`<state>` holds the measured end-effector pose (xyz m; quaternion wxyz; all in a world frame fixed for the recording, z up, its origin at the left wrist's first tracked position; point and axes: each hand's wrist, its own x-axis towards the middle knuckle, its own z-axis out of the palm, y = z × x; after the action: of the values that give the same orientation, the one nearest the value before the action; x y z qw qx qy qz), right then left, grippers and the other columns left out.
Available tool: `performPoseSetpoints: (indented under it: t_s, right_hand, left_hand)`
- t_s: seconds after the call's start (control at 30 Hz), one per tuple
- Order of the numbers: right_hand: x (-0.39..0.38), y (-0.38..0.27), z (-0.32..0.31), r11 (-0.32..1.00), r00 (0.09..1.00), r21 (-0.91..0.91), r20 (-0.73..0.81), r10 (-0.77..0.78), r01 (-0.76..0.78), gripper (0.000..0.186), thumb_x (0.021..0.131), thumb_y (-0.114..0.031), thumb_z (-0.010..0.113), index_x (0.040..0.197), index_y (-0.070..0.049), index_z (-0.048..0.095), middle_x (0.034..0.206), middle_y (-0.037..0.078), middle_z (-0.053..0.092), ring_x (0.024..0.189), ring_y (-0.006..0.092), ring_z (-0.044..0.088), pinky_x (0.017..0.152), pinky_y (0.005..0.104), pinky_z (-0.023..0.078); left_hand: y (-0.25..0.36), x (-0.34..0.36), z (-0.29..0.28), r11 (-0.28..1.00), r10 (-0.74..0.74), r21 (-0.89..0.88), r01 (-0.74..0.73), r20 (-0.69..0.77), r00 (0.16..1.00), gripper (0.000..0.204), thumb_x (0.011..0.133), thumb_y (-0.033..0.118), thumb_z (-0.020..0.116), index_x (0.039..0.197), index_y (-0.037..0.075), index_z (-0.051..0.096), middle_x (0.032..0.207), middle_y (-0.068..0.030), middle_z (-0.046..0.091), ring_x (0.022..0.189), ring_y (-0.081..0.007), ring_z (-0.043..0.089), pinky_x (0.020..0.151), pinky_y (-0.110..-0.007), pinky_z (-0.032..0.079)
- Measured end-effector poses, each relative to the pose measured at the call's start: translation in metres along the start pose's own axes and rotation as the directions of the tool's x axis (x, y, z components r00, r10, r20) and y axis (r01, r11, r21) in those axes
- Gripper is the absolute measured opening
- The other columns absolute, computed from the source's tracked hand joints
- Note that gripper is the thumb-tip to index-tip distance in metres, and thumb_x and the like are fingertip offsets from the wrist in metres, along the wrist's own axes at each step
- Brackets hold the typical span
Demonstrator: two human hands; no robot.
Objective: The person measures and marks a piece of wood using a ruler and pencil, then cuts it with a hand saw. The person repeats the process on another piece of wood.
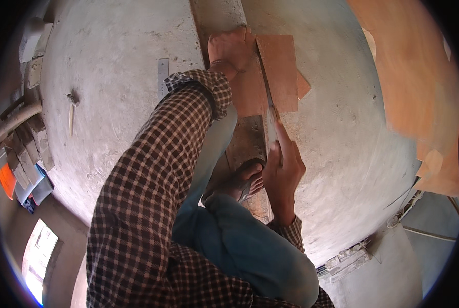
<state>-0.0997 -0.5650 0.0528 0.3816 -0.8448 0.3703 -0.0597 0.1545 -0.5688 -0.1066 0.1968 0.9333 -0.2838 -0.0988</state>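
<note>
A flat reddish-brown board (283, 72) lies across a wooden beam (206, 15) on the floor. Pressing on its far left part is my left hand (228, 47), its fingers curled and partly hidden. My right hand (285, 167) grips the handle end of a handsaw (267, 84), index finger stretched along it. The long, narrow dark blade slants over the board from near its far edge toward me; whether it has cut through there I cannot tell. A corner of another reddish-brown piece (304, 84) sticks out from under the board's right edge.
A metal ruler (162, 77) lies left of my left forearm. Farther left on the floor is a small hammer (72, 110). Large reddish-brown sheets (409, 66) lie at the right. Wooden blocks (32, 138) line the left side. My sandalled foot (242, 184) is near the beam.
</note>
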Motion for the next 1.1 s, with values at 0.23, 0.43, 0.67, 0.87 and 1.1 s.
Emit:
performPoseSetpoints:
  t_s: [0.23,0.43,0.67,0.87,1.1]
  right_hand:
    - [0.051,0.028,0.045,0.983,0.972,0.036,-0.161,-0.173,0.181,0.047,0.098,0.001,0.061,0.143,-0.012,0.061,0.092,0.012,0.066,0.072,0.0254,0.068,0.061,0.0361,0.056]
    - [0.056,0.022,0.050,0.984,0.973,0.024,-0.155,-0.171,0.177,0.049,0.097,-0.003,0.061,0.145,-0.016,0.060,0.089,0.013,0.064,0.071,0.0273,0.069,0.061,0.0389,0.056]
    - [0.055,0.026,0.055,0.981,0.974,-0.042,-0.122,-0.193,0.190,0.052,0.097,-0.005,0.062,0.147,-0.019,0.059,0.083,0.010,0.059,0.063,0.0246,0.064,0.057,0.0391,0.055]
    - [0.057,0.036,0.051,0.973,0.963,0.039,-0.158,-0.220,0.228,0.049,0.099,-0.005,0.062,0.147,-0.016,0.060,0.086,0.012,0.063,0.070,0.0241,0.066,0.062,0.0386,0.055]
    - [0.006,0.021,-0.001,0.995,0.995,0.026,-0.031,-0.091,0.092,0.047,0.099,-0.004,0.061,0.144,-0.014,0.062,0.088,0.014,0.066,0.075,0.0251,0.068,0.066,0.0368,0.055]
  left_hand:
    - [0.009,0.005,0.006,1.000,-0.002,-0.027,0.003,0.037,0.999,0.035,0.101,0.038,0.055,0.097,0.009,0.074,0.091,-0.0223,0.074,0.089,-0.0401,0.073,0.087,-0.050,0.056]
    - [-0.031,0.014,-0.006,0.949,0.316,-0.093,-0.303,0.212,0.925,0.033,0.100,0.033,0.059,0.108,0.002,0.066,0.092,-0.0255,0.072,0.089,-0.0400,0.072,0.085,-0.051,0.054]
    - [-0.020,0.031,-0.029,0.969,0.011,-0.195,0.153,0.652,0.758,0.046,0.095,0.034,0.070,0.125,0.002,0.059,0.086,-0.0136,0.072,0.076,-0.0198,0.071,0.059,-0.036,0.054]
    - [-0.011,0.022,-0.028,0.945,0.019,-0.275,0.176,0.585,0.811,0.051,0.089,0.034,0.079,0.128,0.007,0.062,0.094,-0.0132,0.075,0.080,-0.0199,0.072,0.068,-0.037,0.057]
    - [-0.030,0.023,0.000,0.951,-0.008,-0.254,0.179,0.555,0.832,0.059,0.088,0.042,0.078,0.135,0.010,0.062,0.094,-0.0135,0.078,0.075,-0.0267,0.076,0.072,-0.045,0.058]
